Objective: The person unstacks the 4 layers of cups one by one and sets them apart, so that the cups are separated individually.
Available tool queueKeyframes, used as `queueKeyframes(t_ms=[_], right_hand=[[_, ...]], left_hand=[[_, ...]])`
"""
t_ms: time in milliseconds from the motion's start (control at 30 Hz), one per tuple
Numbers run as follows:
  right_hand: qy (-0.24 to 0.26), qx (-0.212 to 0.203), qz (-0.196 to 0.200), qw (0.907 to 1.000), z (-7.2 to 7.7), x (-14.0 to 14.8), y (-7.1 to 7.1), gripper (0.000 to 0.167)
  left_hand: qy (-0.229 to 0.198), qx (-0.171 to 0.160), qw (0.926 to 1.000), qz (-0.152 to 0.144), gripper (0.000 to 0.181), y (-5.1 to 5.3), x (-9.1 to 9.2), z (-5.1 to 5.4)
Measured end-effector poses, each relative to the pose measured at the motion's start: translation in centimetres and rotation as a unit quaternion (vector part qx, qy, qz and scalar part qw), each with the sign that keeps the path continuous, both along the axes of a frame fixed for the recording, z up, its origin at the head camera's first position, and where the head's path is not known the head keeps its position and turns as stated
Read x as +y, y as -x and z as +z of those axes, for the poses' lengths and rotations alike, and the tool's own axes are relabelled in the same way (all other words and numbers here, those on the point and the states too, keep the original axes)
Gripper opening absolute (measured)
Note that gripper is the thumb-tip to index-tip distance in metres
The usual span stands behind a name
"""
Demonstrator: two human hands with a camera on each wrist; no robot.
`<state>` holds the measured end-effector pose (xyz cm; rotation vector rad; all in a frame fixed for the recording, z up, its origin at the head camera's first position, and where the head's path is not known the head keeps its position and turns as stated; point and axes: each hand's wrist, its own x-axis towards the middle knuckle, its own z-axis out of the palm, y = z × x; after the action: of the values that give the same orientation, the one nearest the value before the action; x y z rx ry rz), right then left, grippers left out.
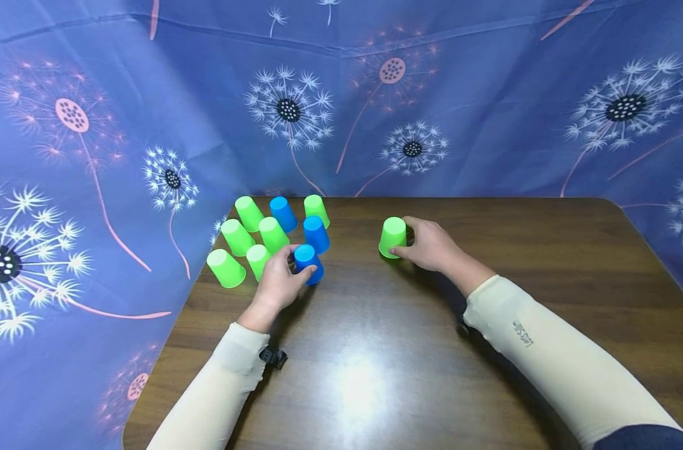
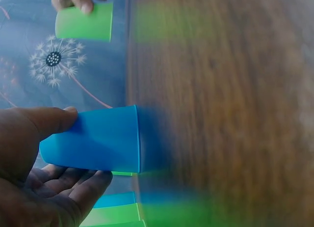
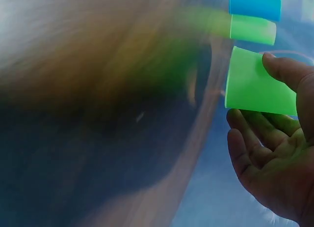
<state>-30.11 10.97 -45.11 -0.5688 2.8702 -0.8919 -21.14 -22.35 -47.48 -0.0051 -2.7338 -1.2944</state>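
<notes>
My left hand (image 1: 276, 280) holds an upside-down blue cup (image 1: 308, 265), thumb on one side and fingers on the other. In the left wrist view that blue cup (image 2: 93, 141) has its rim at or close to the tabletop; I cannot tell whether it touches. Farther right, my right hand (image 1: 434, 247) grips an upside-down green cup (image 1: 393, 239) from its right side. The right wrist view shows this green cup (image 3: 257, 84) between thumb and fingers. Left of the blue cup stands a green cup (image 1: 257, 259), partly hidden by my left hand.
More upturned cups stand in rows at the table's back left, among them a blue cup (image 1: 316, 235), a green cup (image 1: 226, 270) and another blue cup (image 1: 283, 215). The brown wooden table (image 1: 544, 262) reflects light. Behind it hangs a blue dandelion-patterned cloth (image 1: 488, 125).
</notes>
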Motion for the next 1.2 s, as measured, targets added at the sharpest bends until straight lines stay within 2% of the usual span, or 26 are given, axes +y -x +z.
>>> queueKeyframes(t_ms=[233, 467, 600, 900, 1200], right_hand=[[0.003, 0.007, 0.019, 0.9998, -0.3, -4.5, 2.3, 0.066], [0.011, -0.002, 0.006, 0.9999, -1.1, -7.1, 3.8, 0.064], [0.006, 0.004, 0.001, 1.0000, -1.1, -8.2, 4.7, 0.060], [-0.001, 0.002, -0.012, 0.9999, -1.2, -9.6, 5.9, 0.052], [-0.005, -0.017, -0.010, 0.9998, -1.7, -10.0, 6.5, 0.060]], left_hand=[[-0.001, 0.007, 1.0000, 0.004, 0.051, -0.1, 0.1, -0.3], [-0.010, 0.010, 0.9999, 0.007, 0.051, -0.1, 0.3, -0.8], [-0.010, 0.014, 0.9998, 0.009, 0.049, 0.0, 0.3, -0.6], [-0.012, 0.014, 0.9998, 0.010, 0.050, 0.2, 0.2, -0.3], [-0.012, 0.002, 0.9998, 0.016, 0.052, 0.1, 0.2, -0.2]])
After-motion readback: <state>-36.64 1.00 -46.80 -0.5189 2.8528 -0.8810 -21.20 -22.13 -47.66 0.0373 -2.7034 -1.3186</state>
